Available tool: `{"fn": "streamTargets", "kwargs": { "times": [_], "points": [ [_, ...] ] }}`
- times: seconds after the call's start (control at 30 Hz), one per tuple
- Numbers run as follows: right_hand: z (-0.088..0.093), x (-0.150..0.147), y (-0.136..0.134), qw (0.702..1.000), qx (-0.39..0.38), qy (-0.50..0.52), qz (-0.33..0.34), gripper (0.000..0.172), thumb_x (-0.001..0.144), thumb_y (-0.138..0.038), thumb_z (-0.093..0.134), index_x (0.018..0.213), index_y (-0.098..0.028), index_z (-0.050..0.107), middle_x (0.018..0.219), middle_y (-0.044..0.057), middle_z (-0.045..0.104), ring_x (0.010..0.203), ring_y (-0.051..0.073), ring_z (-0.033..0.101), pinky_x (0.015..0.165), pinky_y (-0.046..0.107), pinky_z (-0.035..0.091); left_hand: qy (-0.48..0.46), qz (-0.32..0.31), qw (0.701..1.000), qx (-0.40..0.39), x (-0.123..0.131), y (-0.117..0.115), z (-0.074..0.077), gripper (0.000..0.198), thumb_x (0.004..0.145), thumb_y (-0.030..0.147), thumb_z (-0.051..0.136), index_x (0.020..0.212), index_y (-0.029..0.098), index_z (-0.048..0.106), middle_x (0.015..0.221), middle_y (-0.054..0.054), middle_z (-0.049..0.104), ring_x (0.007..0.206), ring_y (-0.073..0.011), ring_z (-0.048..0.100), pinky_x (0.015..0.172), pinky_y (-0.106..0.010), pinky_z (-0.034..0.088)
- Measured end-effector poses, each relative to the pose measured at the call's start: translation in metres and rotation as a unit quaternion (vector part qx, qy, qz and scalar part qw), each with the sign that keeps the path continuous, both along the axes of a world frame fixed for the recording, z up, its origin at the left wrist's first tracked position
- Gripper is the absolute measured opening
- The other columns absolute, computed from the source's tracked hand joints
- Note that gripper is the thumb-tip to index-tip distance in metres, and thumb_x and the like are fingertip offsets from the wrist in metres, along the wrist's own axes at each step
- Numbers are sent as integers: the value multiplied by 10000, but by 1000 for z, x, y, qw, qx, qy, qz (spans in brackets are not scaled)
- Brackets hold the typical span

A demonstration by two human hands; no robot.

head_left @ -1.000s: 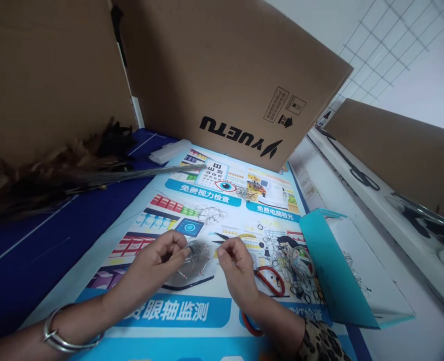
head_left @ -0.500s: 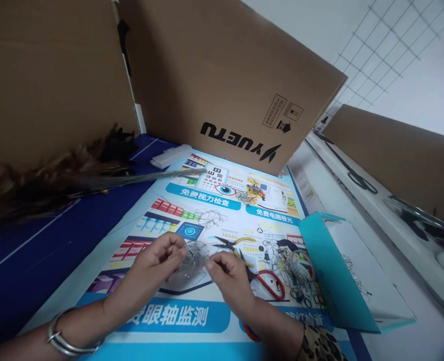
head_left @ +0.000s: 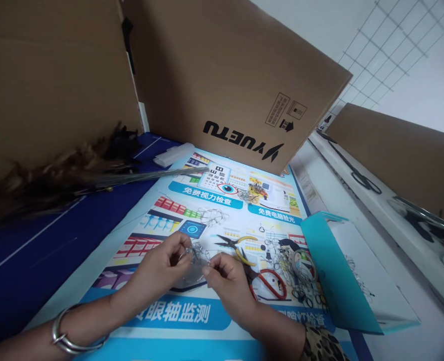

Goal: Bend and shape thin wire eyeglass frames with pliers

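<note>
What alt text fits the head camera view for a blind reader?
A person's left hand and right hand pinch a small wire piece over a colourful poster. Yellow-handled pliers lie to the right; a cardboard box stands behind.

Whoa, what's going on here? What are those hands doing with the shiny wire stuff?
A person is working on a small wire piece made of thin silver wire. The left hand and the right hand each pinch it in their fingers, just above a colourful poster. Yellow-handled pliers and red-handled scissors lie untouched beside the right hand, near a pile of wire rings and a teal paper bag.
</note>
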State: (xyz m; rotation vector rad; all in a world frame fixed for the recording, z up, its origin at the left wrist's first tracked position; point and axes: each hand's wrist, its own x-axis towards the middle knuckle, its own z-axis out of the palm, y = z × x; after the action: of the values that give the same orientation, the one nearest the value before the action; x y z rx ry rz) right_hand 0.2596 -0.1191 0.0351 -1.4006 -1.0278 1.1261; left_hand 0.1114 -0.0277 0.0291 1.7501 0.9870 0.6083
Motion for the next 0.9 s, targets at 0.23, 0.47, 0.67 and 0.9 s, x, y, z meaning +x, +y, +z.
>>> {"fn": "streamTargets", "kwargs": {
  "times": [0.23,0.47,0.67,0.9],
  "points": [
    [0,-8,-3,998,-11,59,9,148,728,-252,602,695,-189,473,565,-69,385,508,78,319,487,205,287,-15,3,1000,18,1,-2,-1,135,763,238,490,894,205,479,685,43,450,613,-137,444,553,-226,362],
    [1,-8,-3,996,-18,88,9,159,734,-273,613,700,-187,483,557,-67,424,507,82,369,505,206,313,-5,10,1000,25,0,-2,-1,144,773,236,488,914,206,491,680,46,435,618,-143,442,564,-230,361],
    [-4,-8,-4,997,-19,73,8,160,761,-285,603,727,-182,485,582,-53,470,522,85,413,511,205,331,-8,9,1000,28,0,-3,-4,154,772,209,484,924,205,504,668,47,430,607,-143,436,550,-227,355],
    [-6,-10,-1,998,-38,50,-11,161,791,-298,572,743,-181,472,558,-58,478,495,83,443,484,199,344,-53,20,998,42,1,-4,-8,216,780,199,500,993,203,538,819,1,523,686,-154,495,601,-239,416]
  ]
}}
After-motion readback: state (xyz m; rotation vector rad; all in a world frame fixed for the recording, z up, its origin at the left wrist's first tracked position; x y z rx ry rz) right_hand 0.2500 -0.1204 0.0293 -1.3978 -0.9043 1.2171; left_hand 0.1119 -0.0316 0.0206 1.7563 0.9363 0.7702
